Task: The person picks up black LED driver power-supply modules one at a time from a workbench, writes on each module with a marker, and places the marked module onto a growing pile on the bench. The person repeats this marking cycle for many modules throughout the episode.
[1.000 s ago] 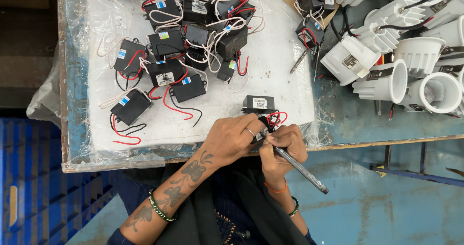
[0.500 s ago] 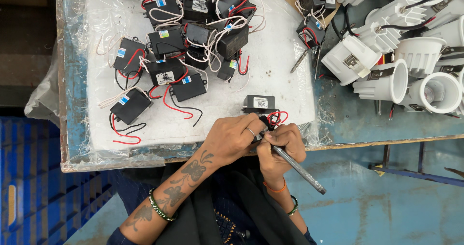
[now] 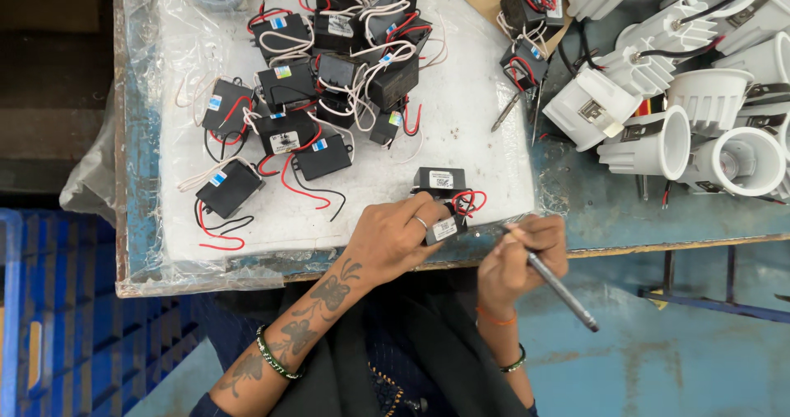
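Held module: small black box (image 3: 442,229) with a white label, at the near table edge, clamped in the left hand's fingers; long axis diagonal, label end toward the person.
Module wires: red leads (image 3: 467,201) loop away from the box, toward the table.
Left hand (image 3: 393,238): palm down, fingers curled shut around the box; forearm angled in from lower left.
Right hand (image 3: 518,257): closed in a pen grip on the metal tool.
Metal tool (image 3: 559,289): slim shaft, tip up-left toward the box, tail down-right past the table edge (image 3: 658,246).
Second module (image 3: 439,178): flat on the white sheet, just beyond the held one.
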Tool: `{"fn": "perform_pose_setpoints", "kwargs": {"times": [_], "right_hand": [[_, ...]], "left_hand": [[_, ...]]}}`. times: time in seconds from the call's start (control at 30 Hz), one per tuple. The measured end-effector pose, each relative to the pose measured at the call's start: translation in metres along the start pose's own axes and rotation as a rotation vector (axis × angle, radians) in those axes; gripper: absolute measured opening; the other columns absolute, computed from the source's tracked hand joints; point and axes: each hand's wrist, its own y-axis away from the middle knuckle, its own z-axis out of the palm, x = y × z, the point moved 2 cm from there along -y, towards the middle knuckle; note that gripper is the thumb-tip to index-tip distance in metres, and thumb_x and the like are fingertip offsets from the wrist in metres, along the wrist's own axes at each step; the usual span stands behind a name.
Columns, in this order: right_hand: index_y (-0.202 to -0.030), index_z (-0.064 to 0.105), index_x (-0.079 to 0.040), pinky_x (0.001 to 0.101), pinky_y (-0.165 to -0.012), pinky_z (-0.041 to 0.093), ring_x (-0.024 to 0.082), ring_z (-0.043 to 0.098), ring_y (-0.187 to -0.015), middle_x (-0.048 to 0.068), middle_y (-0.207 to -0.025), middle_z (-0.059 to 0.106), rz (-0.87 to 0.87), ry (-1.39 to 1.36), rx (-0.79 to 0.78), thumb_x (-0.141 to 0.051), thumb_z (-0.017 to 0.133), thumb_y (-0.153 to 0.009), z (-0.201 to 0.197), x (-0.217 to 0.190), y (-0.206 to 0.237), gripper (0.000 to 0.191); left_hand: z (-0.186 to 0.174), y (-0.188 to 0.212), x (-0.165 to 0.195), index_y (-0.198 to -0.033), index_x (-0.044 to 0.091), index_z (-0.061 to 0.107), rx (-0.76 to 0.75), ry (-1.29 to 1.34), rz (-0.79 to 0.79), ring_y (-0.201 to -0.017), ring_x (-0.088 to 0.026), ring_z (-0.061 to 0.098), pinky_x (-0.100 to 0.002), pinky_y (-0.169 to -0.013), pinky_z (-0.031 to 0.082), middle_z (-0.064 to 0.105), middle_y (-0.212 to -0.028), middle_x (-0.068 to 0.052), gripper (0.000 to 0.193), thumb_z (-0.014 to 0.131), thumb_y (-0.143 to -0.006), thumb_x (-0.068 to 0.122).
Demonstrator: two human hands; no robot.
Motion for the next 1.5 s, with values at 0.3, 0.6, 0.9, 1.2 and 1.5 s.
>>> {"fn": "perform_pose_setpoints", "kwargs": {"times": [0.3, 0.6, 0.9, 1.2, 1.5], "right_hand": [[-0.082, 0.049, 0.001, 0.0221, -0.052, 0.034, 0.009, 0.04, -0.061, 0.008, -0.086, 0.048, 0.111, -0.006, 0.017, 0.014, 0.048, -0.082, -0.016, 0.013, -0.016, 0.013], [-0.083, 0.056, 0.003, 0.0217, -0.052, 0.036, 0.008, 0.044, -0.059, 0.009, -0.085, 0.052, 0.078, 0.038, -0.055, 0.013, 0.052, -0.081, -0.02, 0.02, -0.013, 0.011], [-0.083, 0.056, 0.003, 0.021, -0.054, 0.036, 0.007, 0.045, -0.062, 0.008, -0.085, 0.052, 0.086, 0.014, -0.076, 0.015, 0.053, -0.079, -0.02, 0.023, -0.012, 0.013], [-0.081, 0.055, 0.002, 0.0214, -0.053, 0.034, 0.008, 0.044, -0.062, 0.008, -0.083, 0.052, 0.077, 0.103, -0.092, 0.013, 0.053, -0.079, -0.019, 0.022, -0.013, 0.011], [-0.079, 0.057, 0.003, 0.0231, -0.051, 0.033, 0.009, 0.045, -0.059, 0.009, -0.08, 0.053, 0.078, 0.151, -0.088, 0.014, 0.055, -0.078, -0.022, 0.032, -0.013, 0.012]], "left_hand": [[-0.001, -0.006, 0.001, -0.152, 0.007, 0.043, 0.077, 0.052, -0.248, -0.079, -0.022, 0.072, -0.036, -0.065, 0.057, 0.071, -0.099, -0.004, 0.095, 0.089, -0.072, 0.026], [-0.006, -0.01, 0.012, -0.147, 0.009, 0.047, 0.061, -0.049, -0.397, -0.075, -0.023, 0.071, -0.037, -0.062, 0.056, 0.068, -0.094, -0.004, 0.093, 0.091, -0.067, 0.027], [-0.026, -0.019, 0.026, -0.142, 0.01, 0.049, -0.048, -0.097, -0.525, -0.08, -0.034, 0.069, -0.045, -0.065, 0.056, 0.059, -0.109, -0.012, 0.092, 0.091, -0.063, 0.034], [-0.034, -0.039, 0.01, -0.129, 0.007, 0.057, -0.169, -0.155, -0.364, -0.08, -0.037, 0.068, -0.047, -0.066, 0.055, 0.06, -0.12, -0.01, 0.075, 0.086, -0.066, 0.033], [-0.066, -0.043, 0.008, -0.122, 0.017, 0.07, 0.067, -0.222, -0.137, -0.079, -0.026, 0.072, -0.038, -0.063, 0.058, 0.062, -0.117, -0.007, 0.061, 0.089, -0.065, 0.03]]}}
